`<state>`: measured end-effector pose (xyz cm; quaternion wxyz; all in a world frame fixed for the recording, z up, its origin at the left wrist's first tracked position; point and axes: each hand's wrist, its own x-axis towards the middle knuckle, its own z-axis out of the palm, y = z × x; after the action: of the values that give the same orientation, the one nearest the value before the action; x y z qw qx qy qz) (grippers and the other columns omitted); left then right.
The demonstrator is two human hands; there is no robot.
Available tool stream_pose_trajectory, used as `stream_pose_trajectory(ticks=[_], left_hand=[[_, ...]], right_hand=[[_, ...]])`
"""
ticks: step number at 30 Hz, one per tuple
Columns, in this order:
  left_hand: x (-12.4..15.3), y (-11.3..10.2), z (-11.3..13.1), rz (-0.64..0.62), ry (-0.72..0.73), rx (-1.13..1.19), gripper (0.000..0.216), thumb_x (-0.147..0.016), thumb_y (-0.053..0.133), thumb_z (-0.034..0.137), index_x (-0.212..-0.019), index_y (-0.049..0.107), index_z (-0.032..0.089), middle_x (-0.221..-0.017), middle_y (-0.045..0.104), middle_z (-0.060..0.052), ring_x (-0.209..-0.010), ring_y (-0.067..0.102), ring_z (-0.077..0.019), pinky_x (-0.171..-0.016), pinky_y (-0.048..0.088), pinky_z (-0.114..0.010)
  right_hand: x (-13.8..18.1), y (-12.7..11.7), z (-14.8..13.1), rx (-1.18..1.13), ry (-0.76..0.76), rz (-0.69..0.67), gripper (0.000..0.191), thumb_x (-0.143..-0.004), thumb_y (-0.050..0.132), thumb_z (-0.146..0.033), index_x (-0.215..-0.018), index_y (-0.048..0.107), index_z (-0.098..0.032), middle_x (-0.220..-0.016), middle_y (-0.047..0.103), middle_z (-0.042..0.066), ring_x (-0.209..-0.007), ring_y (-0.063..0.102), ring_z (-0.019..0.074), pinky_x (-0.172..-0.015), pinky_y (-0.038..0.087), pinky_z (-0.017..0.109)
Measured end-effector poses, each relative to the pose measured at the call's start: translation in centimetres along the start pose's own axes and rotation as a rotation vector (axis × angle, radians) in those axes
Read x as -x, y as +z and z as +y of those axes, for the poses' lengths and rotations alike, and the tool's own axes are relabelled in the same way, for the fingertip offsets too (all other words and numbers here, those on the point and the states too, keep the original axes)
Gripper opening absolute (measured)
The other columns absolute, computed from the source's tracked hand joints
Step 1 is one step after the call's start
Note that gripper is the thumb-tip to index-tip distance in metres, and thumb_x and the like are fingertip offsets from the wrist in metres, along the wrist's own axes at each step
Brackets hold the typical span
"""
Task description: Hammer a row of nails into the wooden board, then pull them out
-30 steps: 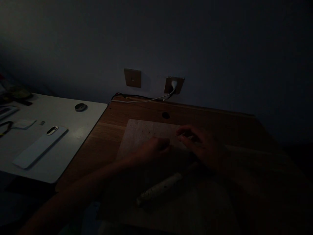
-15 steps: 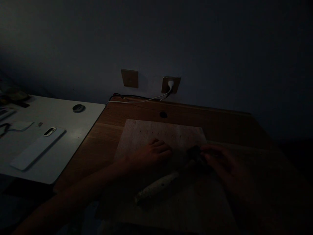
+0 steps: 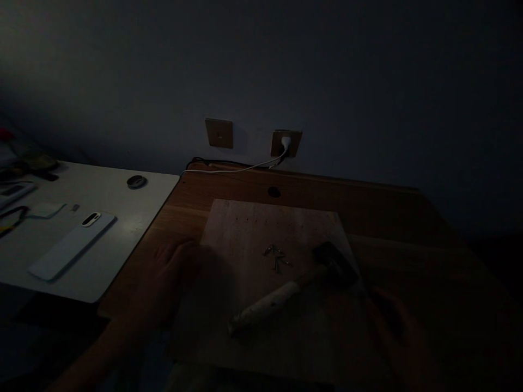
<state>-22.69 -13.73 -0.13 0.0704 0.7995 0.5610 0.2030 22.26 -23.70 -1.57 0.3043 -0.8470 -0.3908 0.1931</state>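
A hammer [image 3: 269, 305] with a dark head and a pale, worn handle lies slantwise on a flat wooden board [image 3: 245, 234]. Several small nails [image 3: 278, 257] are in a loose cluster above its handle. My left hand [image 3: 169, 267] is at the board's left edge, fingers apart and nothing visible in them; whether they touch the edge is hard to tell. By the board's right edge, below the hammer head, my right hand [image 3: 394, 321] is in deep shadow, its fingers loosely curved and seemingly empty. A row of small dark marks [image 3: 265, 221] runs across the board's upper part.
The board rests on a brown wooden table [image 3: 392, 218] with a round cable hole [image 3: 273, 191]. On the white table [image 3: 118, 201] at left lie a phone [image 3: 73, 247], a round dark object [image 3: 136, 182] and other items. A white plug [image 3: 285, 141] sits in the wall socket.
My left hand has moved left from over the board's middle, uncovering the nails. My right hand has let go of the hammer head and moved down and right. The hammer stays in place.
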Motion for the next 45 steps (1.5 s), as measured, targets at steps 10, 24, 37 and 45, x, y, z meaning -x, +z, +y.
stream_pose_trajectory(ticks=[10, 24, 37, 45], left_hand=[[3.7, 0.2, 0.9, 0.019, -0.435, 0.497, 0.061, -0.092, 0.054, 0.064, -0.136, 0.059, 0.021, -0.139, 0.065, -0.013, -0.126, 0.063, -0.0324, -0.107, 0.053, -0.048], [2.2, -5.0, -6.7, 0.149, -0.558, 0.408, 0.049, -0.090, 0.053, 0.064, -0.114, 0.068, 0.023, -0.121, 0.074, -0.007, -0.110, 0.070, -0.0290, -0.085, 0.058, -0.034], [1.7, -8.4, -10.1, 0.049, -0.732, 0.148, 0.058, -0.085, 0.048, 0.065, -0.116, 0.066, 0.019, -0.103, 0.075, -0.007, -0.085, 0.070, -0.0257, -0.068, 0.054, -0.031], [2.0, -7.5, -11.2, 0.077, -0.669, 0.059, 0.057, -0.083, 0.053, 0.063, -0.115, 0.069, 0.019, -0.113, 0.070, -0.013, -0.099, 0.069, -0.0294, -0.083, 0.056, -0.039]], right_hand=[[1.2, 1.4, -2.7, -0.098, 0.023, -0.094, 0.052, -0.069, 0.065, -0.066, -0.099, 0.071, -0.025, -0.100, 0.080, 0.012, -0.092, 0.074, 0.0340, -0.077, 0.058, 0.046], [4.5, 6.3, -10.8, -0.256, -0.086, -0.248, 0.044, -0.072, 0.062, -0.065, -0.087, 0.068, -0.024, -0.090, 0.079, 0.011, -0.085, 0.076, 0.0297, -0.071, 0.061, 0.037], [7.1, 12.4, -12.7, -0.093, -0.581, -0.255, 0.033, -0.097, 0.051, -0.052, -0.098, 0.069, -0.025, -0.102, 0.077, 0.009, -0.093, 0.073, 0.0273, -0.078, 0.060, 0.043], [7.3, 12.9, -11.8, 0.020, -0.882, -0.098, 0.025, -0.101, 0.052, -0.038, -0.111, 0.068, -0.022, -0.128, 0.071, 0.014, -0.119, 0.066, 0.0286, -0.098, 0.056, 0.050]])
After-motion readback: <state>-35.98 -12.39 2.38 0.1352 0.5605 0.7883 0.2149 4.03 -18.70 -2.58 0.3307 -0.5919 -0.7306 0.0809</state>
